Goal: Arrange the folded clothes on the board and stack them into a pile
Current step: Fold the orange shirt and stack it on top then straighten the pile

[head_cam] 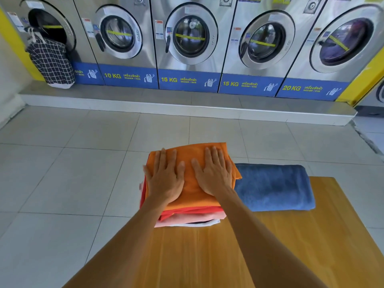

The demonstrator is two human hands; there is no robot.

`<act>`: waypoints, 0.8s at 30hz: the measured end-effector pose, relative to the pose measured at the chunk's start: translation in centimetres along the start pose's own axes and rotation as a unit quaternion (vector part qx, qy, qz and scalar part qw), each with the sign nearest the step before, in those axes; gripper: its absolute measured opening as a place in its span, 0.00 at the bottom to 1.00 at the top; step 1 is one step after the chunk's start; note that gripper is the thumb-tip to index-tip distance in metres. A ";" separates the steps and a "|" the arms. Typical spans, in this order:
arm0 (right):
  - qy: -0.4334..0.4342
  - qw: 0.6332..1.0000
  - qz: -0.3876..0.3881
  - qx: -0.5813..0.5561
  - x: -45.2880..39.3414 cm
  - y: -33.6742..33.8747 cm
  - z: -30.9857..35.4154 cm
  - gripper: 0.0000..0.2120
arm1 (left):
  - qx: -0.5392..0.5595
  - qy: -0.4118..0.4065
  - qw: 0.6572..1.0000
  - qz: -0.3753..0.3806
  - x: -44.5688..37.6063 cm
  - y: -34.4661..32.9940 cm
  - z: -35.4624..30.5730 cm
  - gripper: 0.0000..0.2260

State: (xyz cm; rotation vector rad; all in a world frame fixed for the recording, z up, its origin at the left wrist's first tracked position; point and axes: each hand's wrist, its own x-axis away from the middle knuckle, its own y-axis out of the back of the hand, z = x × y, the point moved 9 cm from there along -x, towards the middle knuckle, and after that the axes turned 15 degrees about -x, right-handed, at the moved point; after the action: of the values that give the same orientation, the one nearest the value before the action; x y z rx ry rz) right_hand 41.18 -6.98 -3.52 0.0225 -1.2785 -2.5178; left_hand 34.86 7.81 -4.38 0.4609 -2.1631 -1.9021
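Note:
A pile of folded clothes stands at the far left corner of the wooden board [207, 256]. Its top piece is a folded orange cloth [191, 181]; under it lie a red piece [187, 212], a pink piece [191, 218] and a white one [199, 223]. My left hand [166, 179] lies flat, fingers spread, on the orange cloth's left half. My right hand [214, 173] lies flat on its right half. Neither hand grips anything. A folded blue towel [274, 188] lies on the board right of the pile, touching it.
A row of steel front-loading washing machines [191, 38] stands on a raised step [187, 104] beyond a tiled floor [62, 173]. A black-and-white checked laundry bag [52, 61] hangs from the open leftmost machine. The board's left edge runs diagonally towards me.

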 end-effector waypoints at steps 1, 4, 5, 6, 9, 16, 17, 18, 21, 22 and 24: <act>-0.016 1.000 0.000 -0.004 0.0 0.1 -0.5 0.36 | 0.004 0.015 1.000 0.005 0.0 -0.2 0.3 0.31; -0.041 0.998 0.012 -0.040 -0.2 0.6 -2.3 0.36 | 0.021 0.047 0.998 0.020 0.2 -0.7 0.8 0.30; -0.051 0.998 0.012 -0.047 -0.2 0.9 -3.1 0.35 | 0.023 0.058 0.998 0.028 0.2 -0.8 1.0 0.30; -0.062 0.997 0.004 -0.049 -0.3 1.3 -4.0 0.34 | 0.021 0.068 0.997 0.036 0.3 -0.9 1.1 0.30; -0.095 0.994 -0.043 -0.036 0.2 3.8 -5.7 0.24 | 0.019 0.099 0.992 0.074 0.1 -1.0 1.7 0.30; -0.106 0.971 -0.154 -0.150 1.7 9.0 -5.0 0.15 | -0.013 0.030 0.996 -0.079 0.1 3.1 -2.2 0.28; -0.120 0.969 -0.130 -0.173 1.4 8.4 -4.8 0.16 | -0.012 -0.003 0.996 -0.089 0.5 3.1 -3.7 0.28; -0.136 0.967 -0.102 -0.190 1.2 7.6 -4.6 0.20 | -0.013 -0.027 0.996 -0.082 0.9 2.7 -4.9 0.27; -0.176 0.950 -0.073 -0.247 0.7 6.4 -4.9 0.24 | -0.027 -0.039 0.997 -0.058 1.9 1.3 -5.6 0.28; -0.182 0.942 -0.083 -0.269 0.6 6.6 -5.1 0.19 | -0.030 -0.035 0.998 -0.053 1.9 1.0 -5.3 0.28; -0.181 0.932 -0.113 -0.293 0.2 7.3 -5.3 0.09 | -0.028 -0.029 0.998 -0.046 1.8 0.6 -5.0 0.28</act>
State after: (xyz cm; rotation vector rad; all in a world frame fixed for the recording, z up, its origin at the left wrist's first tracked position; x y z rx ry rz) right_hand 43.78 -15.20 -0.94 -0.4730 -0.5970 -3.1099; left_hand 34.94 2.63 -3.15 0.5086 -2.1523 -2.0450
